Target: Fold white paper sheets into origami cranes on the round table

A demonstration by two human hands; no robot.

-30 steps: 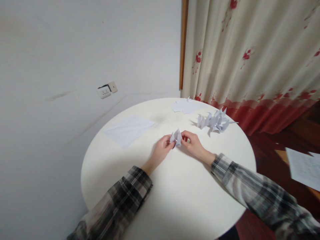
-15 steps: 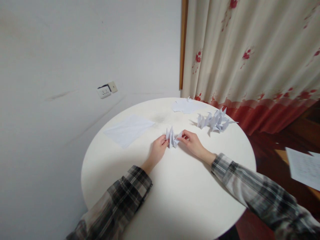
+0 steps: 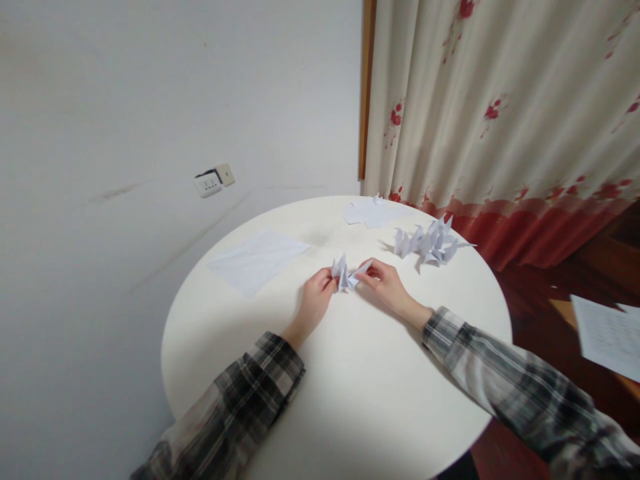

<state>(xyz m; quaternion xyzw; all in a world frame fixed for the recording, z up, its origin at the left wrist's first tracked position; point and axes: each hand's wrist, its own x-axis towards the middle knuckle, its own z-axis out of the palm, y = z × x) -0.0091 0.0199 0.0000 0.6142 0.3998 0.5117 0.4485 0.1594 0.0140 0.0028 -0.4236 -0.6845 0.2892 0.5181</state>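
Between my hands, just above the white round table (image 3: 345, 387), is a folded white paper crane (image 3: 343, 275) with its pointed parts standing up. My left hand (image 3: 317, 291) pinches it from the left side. On the right, the fingers of my right hand (image 3: 383, 283) are closed on a pointed flap of the same crane, pulled out to the side. Fingertips on both sides are partly hidden by the paper. Several finished paper cranes (image 3: 433, 241) stand in a cluster beyond my right hand.
A creased white paper sheet (image 3: 260, 259) lies at the table's left. More white paper (image 3: 373, 212) is at the far edge, with a small folded piece (image 3: 378, 199) by it. Behind are a wall with a socket (image 3: 209, 184) and a floral curtain (image 3: 480, 120). Printed sheets (image 3: 607, 337) lie off to the right.
The flap at my right fingers now sticks out further and tilts up to the right. The crane's body looks a little more spread. My hands have barely shifted.
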